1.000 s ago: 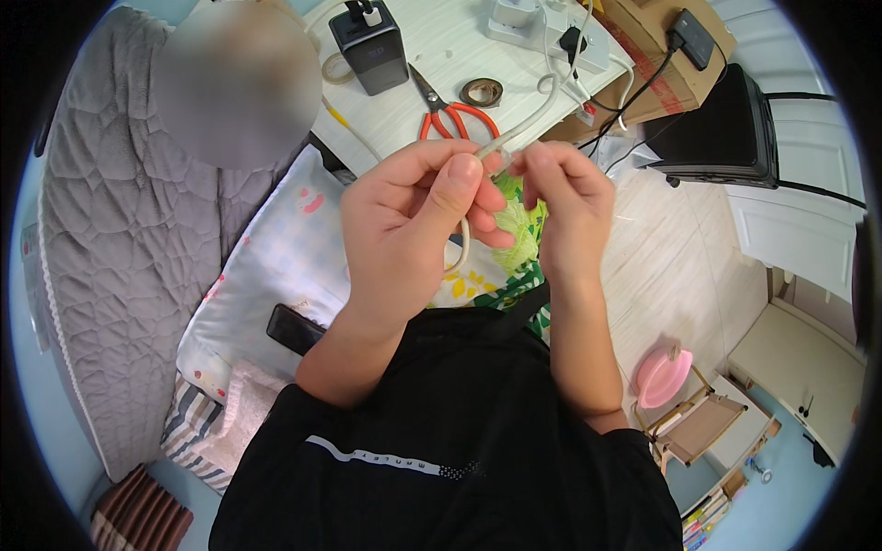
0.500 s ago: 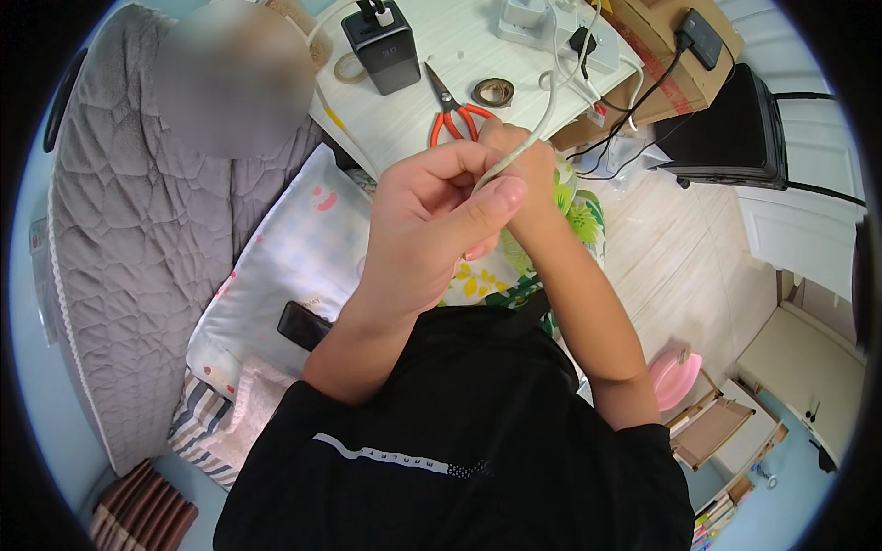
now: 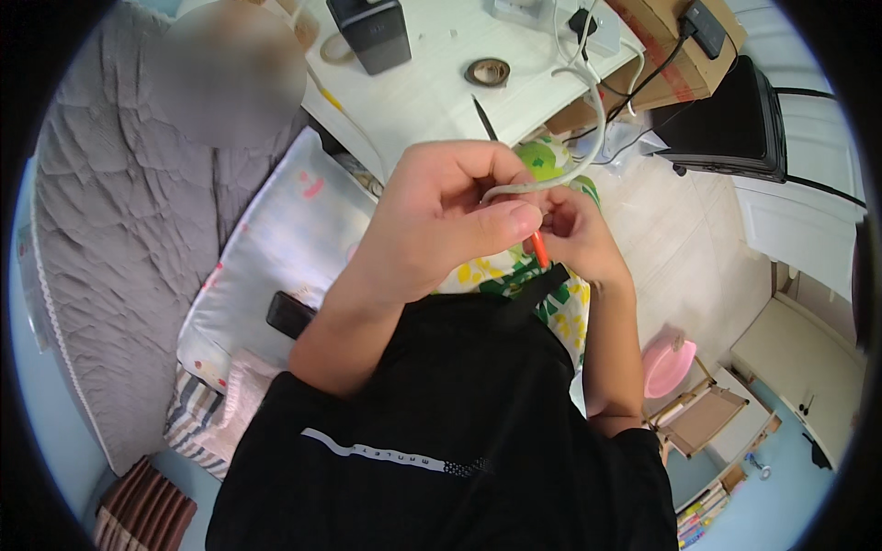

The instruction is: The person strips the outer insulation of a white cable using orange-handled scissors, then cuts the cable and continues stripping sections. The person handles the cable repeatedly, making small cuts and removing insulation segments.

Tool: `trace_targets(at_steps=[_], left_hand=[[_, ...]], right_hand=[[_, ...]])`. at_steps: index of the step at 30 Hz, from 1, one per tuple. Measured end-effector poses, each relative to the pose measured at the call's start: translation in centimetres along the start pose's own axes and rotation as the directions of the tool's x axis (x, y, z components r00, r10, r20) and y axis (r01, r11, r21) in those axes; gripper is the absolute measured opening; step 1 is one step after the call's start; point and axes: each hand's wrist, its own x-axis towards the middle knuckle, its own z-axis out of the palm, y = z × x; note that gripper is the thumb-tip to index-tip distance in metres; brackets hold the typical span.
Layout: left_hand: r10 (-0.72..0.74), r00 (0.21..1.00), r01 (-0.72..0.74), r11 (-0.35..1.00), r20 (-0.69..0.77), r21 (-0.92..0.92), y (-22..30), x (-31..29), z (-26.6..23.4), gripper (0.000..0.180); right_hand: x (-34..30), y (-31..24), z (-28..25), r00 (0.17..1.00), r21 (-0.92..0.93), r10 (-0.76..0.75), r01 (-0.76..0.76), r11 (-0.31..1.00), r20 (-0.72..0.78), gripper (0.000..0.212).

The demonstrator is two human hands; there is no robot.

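Note:
My left hand [image 3: 446, 216] pinches a white cable [image 3: 599, 133] between thumb and fingers, in front of my chest. From that pinch the cable curves up to the right, toward the table. Just beside it, my right hand [image 3: 593, 241] is closed on a pair of scissors with orange handles [image 3: 539, 250]. Their dark blade points up and left past my left hand's knuckles. Most of the scissors and the cable's end are hidden behind my left hand.
On the white table [image 3: 432, 101] are a black power bank [image 3: 378, 41], a roll of dark tape [image 3: 487, 72] and a white power strip [image 3: 602, 39]. A cardboard box [image 3: 680, 78] and a black suitcase [image 3: 717, 129] stand to the right. A phone [image 3: 291, 315] lies at left.
My right hand has picked up the scissors from the table and drawn them back close to my left hand. The left hand keeps its pinch on the cable.

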Motion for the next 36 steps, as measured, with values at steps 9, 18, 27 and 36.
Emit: trace_targets(at_steps=[9, 18, 27, 36], left_hand=[[-0.106, 0.991, 0.069, 0.927, 0.079, 0.367, 0.8, -0.6, -1.1, 0.013], [-0.017, 0.999, -0.018, 0.769, 0.048, 0.639, 0.5, -0.7, -1.1, 0.010], [0.094, 0.987, -0.158, 0.619, 0.127, 0.769, 1.4, -0.8, -1.7, 0.012], [0.043, 0.994, -0.103, 0.647, 0.099, 0.755, 1.4, -0.6, -1.8, 0.009]], right_hand=[[-6.8, 0.0, -7.8, 0.983, -0.357, 0.183, -0.165, 0.919, 0.016, 0.045], [-6.5, -8.5, -7.4, 0.959, -0.731, 0.173, 0.049, 0.681, 0.226, 0.057], [-4.0, -12.2, -5.5, 0.930, -0.823, 0.289, 0.024, 0.568, 0.227, 0.071], [-2.7, -12.8, -4.9, 0.908, -0.746, 0.264, 0.076, 0.662, 0.326, 0.055]])
